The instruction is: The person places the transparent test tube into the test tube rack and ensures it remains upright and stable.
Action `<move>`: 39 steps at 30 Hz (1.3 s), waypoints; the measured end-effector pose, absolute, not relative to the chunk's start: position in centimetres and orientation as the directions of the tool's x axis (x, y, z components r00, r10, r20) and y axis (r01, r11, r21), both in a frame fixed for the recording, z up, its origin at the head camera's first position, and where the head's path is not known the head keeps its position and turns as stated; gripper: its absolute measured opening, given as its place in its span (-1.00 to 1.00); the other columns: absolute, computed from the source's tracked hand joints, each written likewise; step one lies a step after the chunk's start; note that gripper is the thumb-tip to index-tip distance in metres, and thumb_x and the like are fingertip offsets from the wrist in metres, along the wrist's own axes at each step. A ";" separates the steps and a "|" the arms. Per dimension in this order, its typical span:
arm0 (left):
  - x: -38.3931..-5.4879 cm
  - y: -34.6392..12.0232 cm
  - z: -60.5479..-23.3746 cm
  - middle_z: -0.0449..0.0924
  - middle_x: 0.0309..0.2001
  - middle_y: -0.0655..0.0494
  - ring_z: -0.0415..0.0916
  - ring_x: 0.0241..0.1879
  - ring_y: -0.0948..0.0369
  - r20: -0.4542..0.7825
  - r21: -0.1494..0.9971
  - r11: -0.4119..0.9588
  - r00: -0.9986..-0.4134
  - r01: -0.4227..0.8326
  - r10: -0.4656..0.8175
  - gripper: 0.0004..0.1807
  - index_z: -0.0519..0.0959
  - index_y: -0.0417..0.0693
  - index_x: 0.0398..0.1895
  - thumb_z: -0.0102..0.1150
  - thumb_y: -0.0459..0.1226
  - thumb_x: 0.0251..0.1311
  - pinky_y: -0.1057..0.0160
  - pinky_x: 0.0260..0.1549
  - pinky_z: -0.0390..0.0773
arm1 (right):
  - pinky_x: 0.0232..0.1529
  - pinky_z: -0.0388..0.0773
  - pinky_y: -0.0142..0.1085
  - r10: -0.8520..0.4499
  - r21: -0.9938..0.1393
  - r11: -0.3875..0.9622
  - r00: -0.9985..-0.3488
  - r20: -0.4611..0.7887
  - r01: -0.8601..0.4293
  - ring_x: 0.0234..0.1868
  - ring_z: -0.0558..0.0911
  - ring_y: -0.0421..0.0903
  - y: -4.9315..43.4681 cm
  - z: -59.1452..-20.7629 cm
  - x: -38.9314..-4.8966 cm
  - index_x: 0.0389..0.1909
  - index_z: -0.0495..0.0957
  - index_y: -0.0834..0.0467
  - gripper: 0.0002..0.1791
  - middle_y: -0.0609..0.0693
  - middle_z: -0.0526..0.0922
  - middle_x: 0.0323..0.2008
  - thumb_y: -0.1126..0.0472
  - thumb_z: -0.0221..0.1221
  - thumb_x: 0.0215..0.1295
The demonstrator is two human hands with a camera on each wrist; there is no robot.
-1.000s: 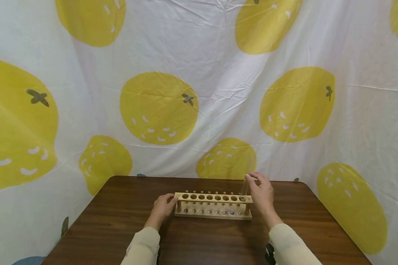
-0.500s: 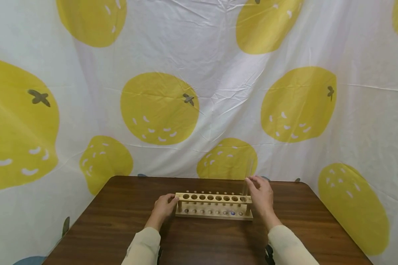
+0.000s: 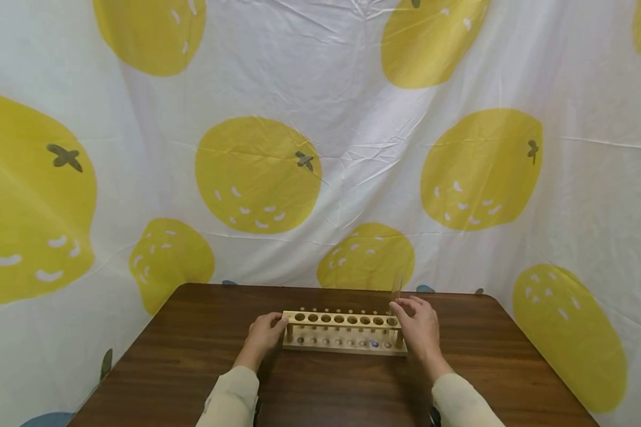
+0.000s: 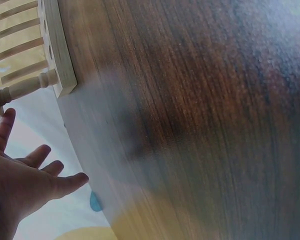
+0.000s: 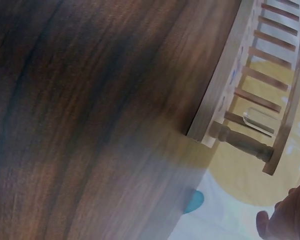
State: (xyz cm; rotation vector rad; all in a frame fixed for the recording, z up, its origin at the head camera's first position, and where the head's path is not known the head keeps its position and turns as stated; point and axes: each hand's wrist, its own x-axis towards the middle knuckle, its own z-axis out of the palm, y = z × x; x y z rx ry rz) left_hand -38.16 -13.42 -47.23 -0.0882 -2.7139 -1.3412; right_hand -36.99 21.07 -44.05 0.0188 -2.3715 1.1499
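Observation:
A wooden test tube rack [image 3: 347,351] stands on the table, with a row of round holes in its upper plank and pegs along its back. At the rack's left end, my left hand [image 3: 263,334] pinches the upper plank between thumb and index finger; its other fingers spread free in the left wrist view. My right hand [image 3: 419,326] pinches a clear glass test tube [image 3: 396,284], nearly upright, in the rightmost hole. In the right wrist view the tube's rounded bottom [image 5: 255,120] hangs below the upper plank, above the base. The right fingertips are largely cut off there.
The dark brown wooden table [image 3: 192,356] extends around the rack on all sides. Behind it hangs a white cloth [image 3: 352,160] printed with large yellow fruits. A blue mark [image 3: 375,344] shows on the rack's base near the right.
My right hand has moved down and slightly left, lowering the test tube farther through the rightmost hole. The left hand and rack have hardly moved.

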 end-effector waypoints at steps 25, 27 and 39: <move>-37.9 -13.6 -47.0 0.38 0.30 -0.30 0.22 0.30 -0.33 0.121 0.784 0.615 -0.993 0.090 -0.010 -0.51 0.49 -0.23 0.27 -0.01 -0.06 0.50 -0.31 0.16 0.31 | 0.25 0.21 0.23 0.199 -0.711 0.686 -0.900 0.389 -0.155 0.31 0.31 0.34 21.0 -45.9 -36.8 -0.03 0.71 0.19 -0.62 0.34 0.45 0.26 -0.02 0.25 0.35; -37.9 -13.4 -47.0 0.37 0.31 -0.30 0.22 0.30 -0.32 0.117 0.784 0.614 -0.993 0.086 -0.010 -0.51 0.49 -0.22 0.28 -0.01 -0.06 0.50 -0.33 0.15 0.31 | 0.24 0.20 0.26 0.198 -0.711 0.687 -0.903 0.381 -0.150 0.32 0.30 0.35 21.0 -45.8 -36.8 -0.01 0.71 0.19 -0.62 0.34 0.45 0.26 -0.02 0.24 0.36; -38.1 -13.1 -47.2 0.39 0.31 -0.23 0.25 0.30 -0.29 0.089 0.774 0.630 -0.996 0.061 -0.013 -0.47 0.49 -0.14 0.29 -0.06 0.03 0.50 -0.41 0.15 0.22 | 0.20 0.24 0.29 0.175 -0.667 0.731 -0.904 0.391 -0.147 0.29 0.32 0.38 21.8 -45.4 -36.1 0.08 0.66 0.23 -0.57 0.37 0.46 0.23 0.00 0.20 0.41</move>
